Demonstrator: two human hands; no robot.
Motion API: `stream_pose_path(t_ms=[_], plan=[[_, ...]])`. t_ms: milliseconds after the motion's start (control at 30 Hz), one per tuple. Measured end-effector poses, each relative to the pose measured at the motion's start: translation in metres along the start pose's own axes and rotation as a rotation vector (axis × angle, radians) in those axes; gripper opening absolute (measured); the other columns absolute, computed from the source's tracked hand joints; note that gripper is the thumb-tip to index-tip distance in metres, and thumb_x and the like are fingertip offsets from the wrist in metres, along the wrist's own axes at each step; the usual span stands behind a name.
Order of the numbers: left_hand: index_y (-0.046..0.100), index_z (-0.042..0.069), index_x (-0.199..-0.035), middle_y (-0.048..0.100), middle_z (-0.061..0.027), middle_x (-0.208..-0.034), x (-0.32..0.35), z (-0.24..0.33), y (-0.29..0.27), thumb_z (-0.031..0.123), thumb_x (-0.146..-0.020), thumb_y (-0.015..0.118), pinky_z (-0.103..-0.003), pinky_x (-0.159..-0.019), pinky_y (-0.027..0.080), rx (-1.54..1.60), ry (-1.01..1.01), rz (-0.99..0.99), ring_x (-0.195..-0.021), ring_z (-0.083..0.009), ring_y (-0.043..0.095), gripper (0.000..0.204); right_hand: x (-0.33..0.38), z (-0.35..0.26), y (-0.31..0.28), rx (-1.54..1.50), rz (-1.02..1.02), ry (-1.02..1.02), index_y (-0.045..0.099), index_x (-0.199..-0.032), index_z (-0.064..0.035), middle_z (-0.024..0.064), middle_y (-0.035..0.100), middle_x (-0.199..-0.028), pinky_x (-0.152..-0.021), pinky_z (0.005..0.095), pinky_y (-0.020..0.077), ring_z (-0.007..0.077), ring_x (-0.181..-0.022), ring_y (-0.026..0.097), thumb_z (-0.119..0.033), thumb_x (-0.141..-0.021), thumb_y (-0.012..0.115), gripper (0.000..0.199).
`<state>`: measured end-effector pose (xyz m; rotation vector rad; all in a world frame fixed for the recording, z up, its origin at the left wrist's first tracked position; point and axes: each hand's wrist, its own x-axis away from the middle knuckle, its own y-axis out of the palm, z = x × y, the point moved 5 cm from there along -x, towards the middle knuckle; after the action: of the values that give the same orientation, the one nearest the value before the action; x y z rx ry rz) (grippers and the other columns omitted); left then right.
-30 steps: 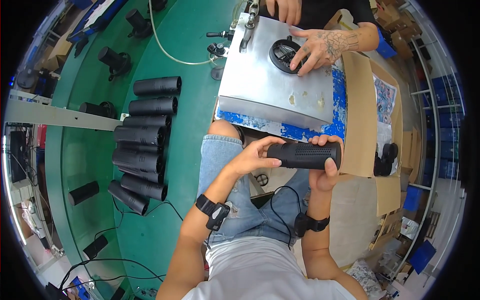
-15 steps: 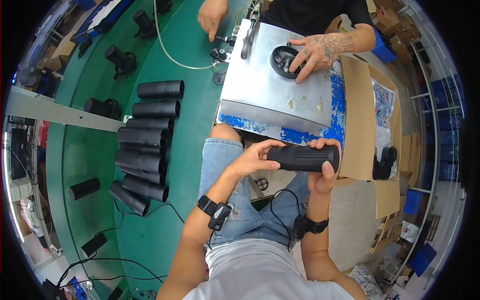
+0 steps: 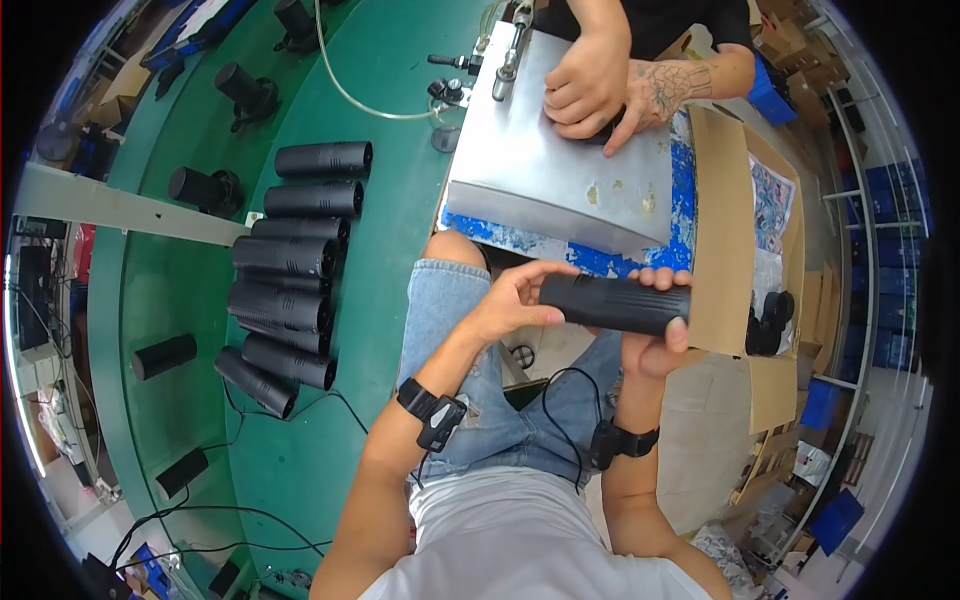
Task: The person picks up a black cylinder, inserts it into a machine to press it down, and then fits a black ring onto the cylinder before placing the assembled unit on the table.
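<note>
I hold a black ribbed cylinder (image 3: 612, 303) level above my lap, in front of my jeans. My left hand (image 3: 510, 302) grips its left end with fingers wrapped over the top. My right hand (image 3: 655, 340) holds the right end from below, thumb and fingertips curled round it. Both wrists wear black bands. Across from me another person's two hands (image 3: 600, 85) press together on a small dark part lying on a tilted metal plate (image 3: 540, 170).
A row of several black cylinders (image 3: 290, 270) lies stacked on the green table (image 3: 390, 250) to my left, with more black parts scattered further out. A clear hose (image 3: 350, 90) runs to a tool at the plate's top. Cardboard boxes (image 3: 735, 240) stand at the right.
The other person's hands have come together on the dark part on the plate; earlier one reached to the plate's left. My hands and the cylinder have barely moved.
</note>
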<state>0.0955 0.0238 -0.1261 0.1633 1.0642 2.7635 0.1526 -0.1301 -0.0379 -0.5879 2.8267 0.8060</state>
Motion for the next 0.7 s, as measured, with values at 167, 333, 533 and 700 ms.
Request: stream_pose_path(t_ms=[167, 333, 533, 700], plan=[[0.050, 0.002, -0.130, 0.057, -0.0067, -0.121, 0.005, 0.018, 0.003, 0.000, -0.066, 0.081, -0.028, -0.090, 0.046, 0.021, 0.253, -0.012, -0.109, -0.0140, 0.056, 0.071, -0.005, -0.002, 0.002, -0.386, -0.024, -0.081, 0.044, -0.113, -0.0123, 0.0026, 0.049, -0.104, -0.109, 0.0428, 0.0303, 0.0205, -0.105, 0.048, -0.025, -0.072, 0.072, 0.051], [0.047, 0.003, -0.133, 0.056, -0.0065, -0.122, 0.005, 0.021, 0.004, -0.001, -0.066, 0.080, -0.028, -0.088, 0.046, -0.075, 0.266, -0.046, -0.107, -0.0132, 0.056, 0.075, -0.010, -0.003, 0.003, -0.463, -0.119, -0.095, 0.044, -0.111, -0.0152, 0.0013, 0.049, -0.103, -0.109, 0.0434, 0.0309, 0.0192, -0.104, 0.049, -0.028, -0.069, 0.077, 0.055], [0.043, 0.005, -0.136, 0.053, -0.0091, -0.125, 0.000, 0.024, 0.002, 0.001, -0.076, 0.072, -0.027, -0.080, 0.047, 0.114, 0.178, 0.066, -0.100, -0.0129, 0.058, 0.067, -0.042, -0.013, 0.026, 0.020, -0.141, -0.066, 0.041, -0.116, -0.0116, 0.0052, 0.047, -0.102, -0.103, 0.0434, 0.0339, 0.0227, -0.103, 0.047, -0.032, -0.075, 0.074, 0.057], [0.044, 0.003, -0.133, 0.058, -0.0127, -0.116, -0.001, 0.013, -0.018, 0.014, -0.091, 0.057, -0.025, -0.076, 0.046, 0.054, 0.084, 0.156, -0.092, -0.0159, 0.059, 0.045, -0.139, -0.059, 0.043, 0.241, -0.157, -0.318, 0.047, -0.116, -0.0052, 0.0103, 0.048, -0.106, -0.104, 0.0461, 0.0359, 0.0279, -0.107, 0.047, -0.026, -0.079, 0.064, 0.046]])
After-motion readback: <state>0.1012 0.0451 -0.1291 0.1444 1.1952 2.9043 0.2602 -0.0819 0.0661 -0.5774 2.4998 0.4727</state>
